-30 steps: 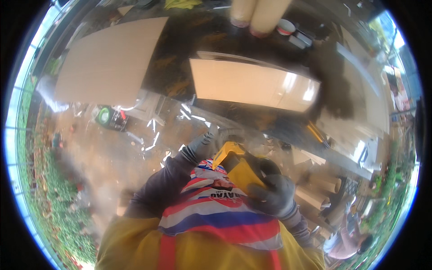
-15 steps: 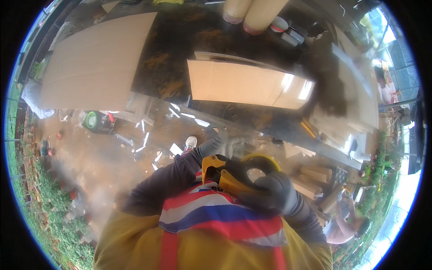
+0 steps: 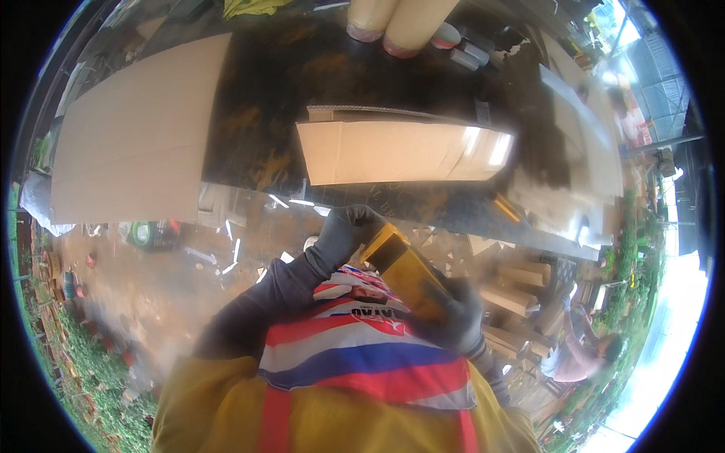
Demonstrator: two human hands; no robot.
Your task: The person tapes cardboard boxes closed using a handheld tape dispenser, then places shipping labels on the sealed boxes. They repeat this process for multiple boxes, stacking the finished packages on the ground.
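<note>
Both my hands wear grey gloves and hold a yellow box-shaped tool [image 3: 402,269] close to my chest. My left hand [image 3: 346,230] grips its upper end near the table's front edge. My right hand [image 3: 447,317] is closed around its lower end, blurred by motion. Just beyond them, a folded cardboard piece [image 3: 400,151] lies flat on the dark worktable [image 3: 264,113].
A large cardboard sheet [image 3: 136,128] covers the table's left part. Two cardboard tubes [image 3: 396,23] and small containers stand at the far edge. Scraps litter the reddish floor, with a green object [image 3: 143,232] at left. Wooden pieces [image 3: 521,294] and another person [image 3: 578,351] are at right.
The yellow tool has risen from my chest toward the table edge, and my left hand has moved up onto its upper end. The view has shifted slightly.
</note>
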